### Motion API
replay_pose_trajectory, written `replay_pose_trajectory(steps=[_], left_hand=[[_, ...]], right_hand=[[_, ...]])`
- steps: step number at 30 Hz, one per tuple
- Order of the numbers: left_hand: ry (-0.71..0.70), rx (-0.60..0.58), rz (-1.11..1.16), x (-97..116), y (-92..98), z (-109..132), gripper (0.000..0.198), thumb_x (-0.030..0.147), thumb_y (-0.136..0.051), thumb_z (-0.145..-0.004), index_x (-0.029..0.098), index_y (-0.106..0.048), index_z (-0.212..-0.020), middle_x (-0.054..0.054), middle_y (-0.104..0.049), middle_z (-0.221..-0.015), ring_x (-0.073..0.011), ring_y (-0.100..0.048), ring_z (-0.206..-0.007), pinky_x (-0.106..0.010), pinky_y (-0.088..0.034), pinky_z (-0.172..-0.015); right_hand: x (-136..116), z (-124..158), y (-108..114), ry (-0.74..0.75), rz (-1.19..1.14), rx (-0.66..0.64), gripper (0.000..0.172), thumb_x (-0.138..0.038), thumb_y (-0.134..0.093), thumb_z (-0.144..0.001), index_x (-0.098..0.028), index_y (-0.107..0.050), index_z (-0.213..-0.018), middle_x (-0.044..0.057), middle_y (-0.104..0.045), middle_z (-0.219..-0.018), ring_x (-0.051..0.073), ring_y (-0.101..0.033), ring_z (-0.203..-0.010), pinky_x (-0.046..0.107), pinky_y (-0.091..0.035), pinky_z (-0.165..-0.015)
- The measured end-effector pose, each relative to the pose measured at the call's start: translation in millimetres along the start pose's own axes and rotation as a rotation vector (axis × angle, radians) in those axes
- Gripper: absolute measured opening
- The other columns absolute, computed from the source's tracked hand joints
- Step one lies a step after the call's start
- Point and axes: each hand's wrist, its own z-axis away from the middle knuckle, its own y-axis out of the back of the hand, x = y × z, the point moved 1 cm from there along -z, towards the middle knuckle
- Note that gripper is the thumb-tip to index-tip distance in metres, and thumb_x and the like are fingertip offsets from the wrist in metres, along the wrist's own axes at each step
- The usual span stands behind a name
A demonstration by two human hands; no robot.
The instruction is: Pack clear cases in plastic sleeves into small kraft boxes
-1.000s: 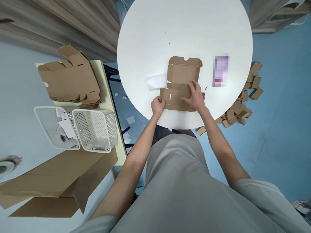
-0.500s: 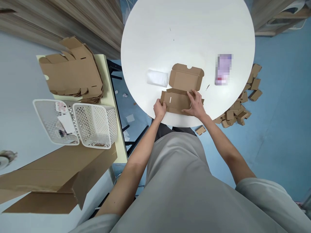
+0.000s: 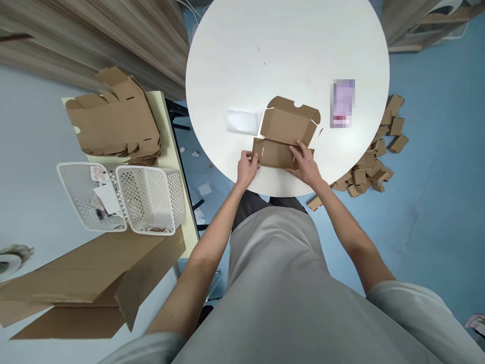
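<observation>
A brown cardboard box [image 3: 288, 125] stands partly folded near the front of the round white table, its lid panel spread open away from me. My left hand [image 3: 247, 169] is closed on the box's left end, thumb and fingers pinching the side wall. At the right end, my right hand [image 3: 306, 167] grips the side wall, fingertips over its inner face and thumb toward the front edge. Left of the box lies a white packet [image 3: 242, 122], close to the lid. A purple item [image 3: 342, 103], blurred into blocks, rests farther right on the table.
To the left, a pale yellow table [image 3: 189, 227] bears flat cardboard blanks [image 3: 117, 124] and two white perforated baskets [image 3: 146, 199]. A large open carton [image 3: 76, 268] sits in front of them. Several small folded boxes [image 3: 366, 169] are piled on the blue floor at the right.
The box's base has shifted slightly away from me, and its front wall now stands more upright. Both hands keep hold of its ends. The view has shifted a little.
</observation>
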Motion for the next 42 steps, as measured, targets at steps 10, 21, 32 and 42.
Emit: replay_pose_trajectory(steps=[10, 21, 32, 42], left_hand=[[-0.113, -0.048, -0.185, 15.6, -10.2, -17.6, 0.024, 0.032, -0.078, -0.100, 0.024, -0.063, -0.117, -0.008, -0.079, -0.121, -0.0222, -0.078, -0.099, -0.039, -0.064, -0.095], [-0.256, 0.050, -0.459, 17.8, -16.5, -20.0, 0.018, 0.011, -0.060, -0.099, 0.027, -0.056, -0.092, -0.011, -0.073, -0.109, -0.0291, -0.069, -0.102, -0.043, -0.052, -0.097], [-0.241, 0.056, -0.499, 19.4, -34.1, -12.0, 0.015, 0.012, -0.058, -0.104, 0.026, -0.057, -0.097, -0.012, -0.070, -0.112, -0.0304, -0.070, -0.105, -0.043, -0.052, -0.098], [-0.313, -0.055, -0.488, 23.3, -43.3, -0.9, 0.004, 0.021, -0.062, -0.105, 0.025, -0.063, -0.104, -0.011, -0.073, -0.113, -0.0283, -0.072, -0.103, -0.042, -0.057, -0.099]], right_hand=[[-8.6, -10.5, 1.2, 0.043, 0.011, -0.007, 0.089, -0.032, -0.086, -0.097, -0.025, -0.045, -0.176, 0.019, -0.033, -0.188, 0.046, -0.037, -0.172, 0.077, -0.046, -0.133], [-6.0, 28.4, -9.8, -0.215, -0.035, 0.354, 0.054, -0.037, -0.067, -0.109, -0.015, -0.059, -0.158, 0.026, -0.057, -0.166, 0.037, -0.052, -0.160, 0.061, -0.046, -0.134], [-32.9, 34.7, -36.9, -0.439, -0.100, 0.374, 0.018, -0.036, -0.053, -0.110, -0.023, -0.064, -0.114, 0.014, -0.071, -0.122, 0.024, -0.067, -0.099, 0.034, -0.053, -0.078], [-16.7, 18.2, -26.3, -0.686, -0.195, 0.305, 0.016, -0.027, -0.060, -0.107, -0.027, -0.048, -0.096, 0.004, -0.066, -0.097, 0.021, -0.057, -0.080, 0.034, -0.044, -0.077]])
